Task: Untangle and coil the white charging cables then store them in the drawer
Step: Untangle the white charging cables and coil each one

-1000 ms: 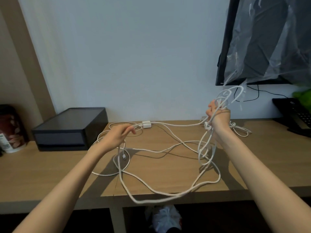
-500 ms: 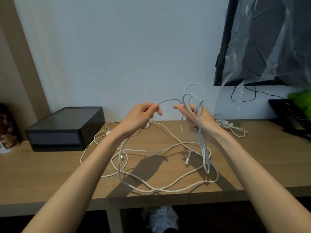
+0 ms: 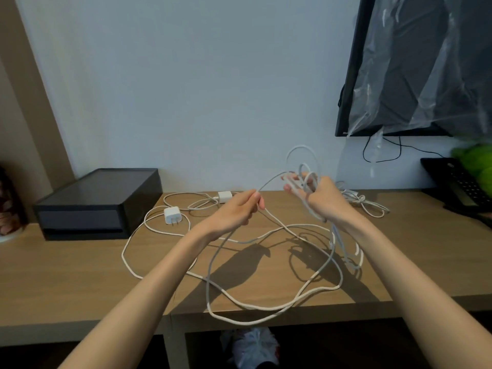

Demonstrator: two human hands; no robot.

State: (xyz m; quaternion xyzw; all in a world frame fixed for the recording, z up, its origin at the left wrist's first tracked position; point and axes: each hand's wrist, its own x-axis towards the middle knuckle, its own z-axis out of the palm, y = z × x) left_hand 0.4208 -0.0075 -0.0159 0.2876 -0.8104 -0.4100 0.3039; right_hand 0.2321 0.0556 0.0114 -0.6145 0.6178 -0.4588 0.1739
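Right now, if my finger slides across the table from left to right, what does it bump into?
Black drawer box → white plug with prongs → second white charger block → left hand pinching the white cable → right hand holding its loops → small cable bundle → black telephone.

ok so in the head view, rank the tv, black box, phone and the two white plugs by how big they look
1. TV, though the frame cuts it off.
2. Black box.
3. Phone, also cut off at the edge.
4. Pronged plug and rear plug: they look alike, so no ranking.
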